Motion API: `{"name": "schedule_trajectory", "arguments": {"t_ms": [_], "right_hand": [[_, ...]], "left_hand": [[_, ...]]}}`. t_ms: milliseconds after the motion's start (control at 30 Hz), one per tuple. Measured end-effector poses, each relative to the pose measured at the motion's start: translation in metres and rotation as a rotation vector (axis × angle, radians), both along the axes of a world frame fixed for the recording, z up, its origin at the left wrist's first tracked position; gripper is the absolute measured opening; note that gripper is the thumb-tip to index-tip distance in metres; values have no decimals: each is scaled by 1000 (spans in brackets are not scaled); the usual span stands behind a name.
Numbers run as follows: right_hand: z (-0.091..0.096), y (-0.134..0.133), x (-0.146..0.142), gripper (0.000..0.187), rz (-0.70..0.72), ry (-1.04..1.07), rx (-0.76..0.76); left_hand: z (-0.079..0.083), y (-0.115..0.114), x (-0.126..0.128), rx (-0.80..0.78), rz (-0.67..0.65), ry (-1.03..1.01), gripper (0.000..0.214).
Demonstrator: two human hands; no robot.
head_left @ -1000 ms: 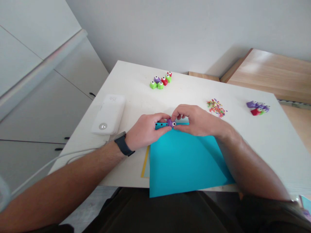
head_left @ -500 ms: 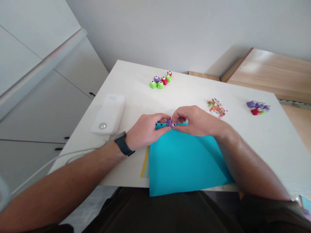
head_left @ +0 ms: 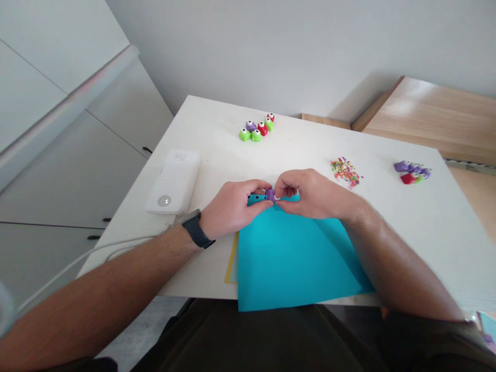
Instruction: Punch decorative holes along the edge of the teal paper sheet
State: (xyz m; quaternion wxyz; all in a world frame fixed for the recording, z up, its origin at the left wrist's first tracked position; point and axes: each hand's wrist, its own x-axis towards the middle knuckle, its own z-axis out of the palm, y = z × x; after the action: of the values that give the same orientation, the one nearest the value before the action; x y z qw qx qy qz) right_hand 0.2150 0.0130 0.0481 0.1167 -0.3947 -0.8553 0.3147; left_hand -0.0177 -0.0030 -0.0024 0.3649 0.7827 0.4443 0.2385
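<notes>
A small purple craft punch [head_left: 270,195] sits on the top edge of a turquoise paper sheet [head_left: 294,258], over a strip marked with black stars [head_left: 256,199]. My left hand [head_left: 232,208], with a dark watch on its wrist, holds that paper edge just left of the punch. The fingers of my right hand [head_left: 313,195] pinch the punch from the right and partly hide it. A yellow-edged sheet [head_left: 231,263] lies under the turquoise paper.
Several colored punches [head_left: 256,126] stand at the table's far side. Paper confetti [head_left: 344,172] and another punch group [head_left: 411,172] lie to the right. A white rounded device [head_left: 173,182] with a cable is at the left. Wooden boards [head_left: 426,108] lie beyond the white table [head_left: 310,144].
My right fingers have closed in over the punch, covering more of its white eye-like end. The punch and paper sit about where they were.
</notes>
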Motion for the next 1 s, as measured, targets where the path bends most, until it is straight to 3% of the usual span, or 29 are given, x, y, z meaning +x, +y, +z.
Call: {"name": "schedule_trajectory", "arguments": {"t_ms": [467,800,1000], "right_hand": [[2,0,-1,13,-30,-81,26],[1,-1,-2,7,0,-79,22],[-2,-2,-4,5,-43,-17,14]], "left_hand": [[-2,0,0,25,16,15,35],[-2,0,0,16,-19,3,35],[1,1,0,15,30,27,34]]}}
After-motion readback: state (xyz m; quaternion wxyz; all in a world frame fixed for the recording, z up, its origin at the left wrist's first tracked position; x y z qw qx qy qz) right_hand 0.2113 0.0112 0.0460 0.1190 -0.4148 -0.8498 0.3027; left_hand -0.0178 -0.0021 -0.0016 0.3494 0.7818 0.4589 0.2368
